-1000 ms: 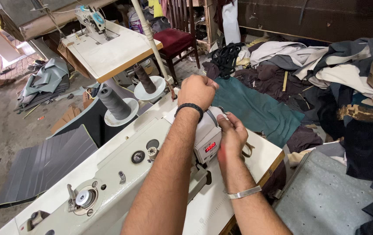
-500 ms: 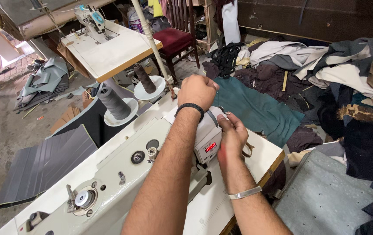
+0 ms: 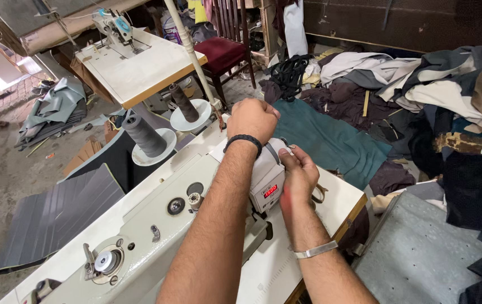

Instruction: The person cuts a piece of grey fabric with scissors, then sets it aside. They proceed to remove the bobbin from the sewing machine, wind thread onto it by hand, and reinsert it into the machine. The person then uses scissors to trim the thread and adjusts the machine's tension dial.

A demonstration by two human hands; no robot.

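Left hand (image 3: 254, 119): closed into a fist above the right-hand end of the sewing machine (image 3: 156, 225); whether the grip encloses anything cannot be told. A black band sits on the wrist.
Right hand (image 3: 298, 173): fingers curled together against the side of the motor housing (image 3: 267, 175), touching it (what lies under the fingertips is hidden). A metal bracelet sits on the forearm.
Motor housing: white box with a small red display, fixed at the end of the sewing machine, between the two hands.
Sewing machine: off-white, lies along the desk (image 3: 337, 194), running from lower left to centre.
Thread cones (image 3: 144, 137): two dark cones upright on round stands, just beyond the machine.
Teal fabric (image 3: 331, 141): spread on the floor past the desk edge.
Second desk (image 3: 139, 67): stands behind, carrying another machine.
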